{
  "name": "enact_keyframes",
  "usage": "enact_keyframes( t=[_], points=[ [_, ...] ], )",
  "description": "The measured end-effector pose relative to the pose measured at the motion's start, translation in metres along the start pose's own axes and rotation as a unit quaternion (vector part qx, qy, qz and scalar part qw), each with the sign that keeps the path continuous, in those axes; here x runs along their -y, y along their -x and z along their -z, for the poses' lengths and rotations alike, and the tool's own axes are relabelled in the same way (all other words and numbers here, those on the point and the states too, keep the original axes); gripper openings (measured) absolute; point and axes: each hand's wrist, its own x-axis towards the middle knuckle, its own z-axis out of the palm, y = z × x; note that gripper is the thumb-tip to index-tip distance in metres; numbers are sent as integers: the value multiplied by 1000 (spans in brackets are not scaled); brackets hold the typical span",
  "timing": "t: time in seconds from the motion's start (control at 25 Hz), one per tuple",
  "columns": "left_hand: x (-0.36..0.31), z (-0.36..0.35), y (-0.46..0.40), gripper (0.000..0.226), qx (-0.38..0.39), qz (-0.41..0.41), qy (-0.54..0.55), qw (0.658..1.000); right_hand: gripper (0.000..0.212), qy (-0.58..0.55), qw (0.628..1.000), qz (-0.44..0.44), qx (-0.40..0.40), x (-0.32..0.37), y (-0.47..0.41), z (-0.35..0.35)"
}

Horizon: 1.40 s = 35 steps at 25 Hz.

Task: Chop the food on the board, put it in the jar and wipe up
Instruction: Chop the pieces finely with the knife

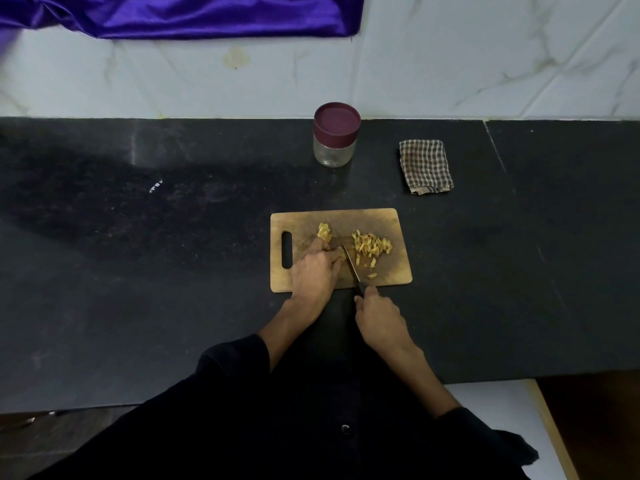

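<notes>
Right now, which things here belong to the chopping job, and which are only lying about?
Job: cutting board, chopped food, knife in right hand, left hand, closed jar, checked cloth.
Lying about: purple fabric, white scrap.

My right hand (379,317) hides most of the knife (351,265) handle; my left hand (317,270) covers the uncut piece; the jar's (335,138) contents are unclear.

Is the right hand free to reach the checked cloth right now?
Probably not yet: the right hand grips the knife. The path to the cloth past the board looks bare, once the knife is down.
</notes>
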Motion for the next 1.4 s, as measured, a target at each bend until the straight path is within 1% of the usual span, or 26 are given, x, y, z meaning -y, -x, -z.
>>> enact_keyframes(
  t=[0.24, 0.52, 0.96, 1.28, 1.4],
  points=[
    [1, 0, 0, 27, 0, -2, 0, 1000, 30, -42, 999, -11, -15, -2, -6, 6],
    [2, 1, 1, 26, -9, -6, 9, 1000, 29, -59, 998, 20, -19, 2, -4, 11],
    [5, -5, -2, 26, -4, 9, 3, 1000, 27, -36, 999, 28, -8, 7, -10, 9],
    [5, -5, -2, 25, -9, 2, 2, 1000, 26, 7, 1000, -15, 2, 15, -11, 4],
    [4, -5, -2, 25, -8, 4, 14, 1000, 26, -1, 1000, -22, -7, 17, -10, 2]
  ],
)
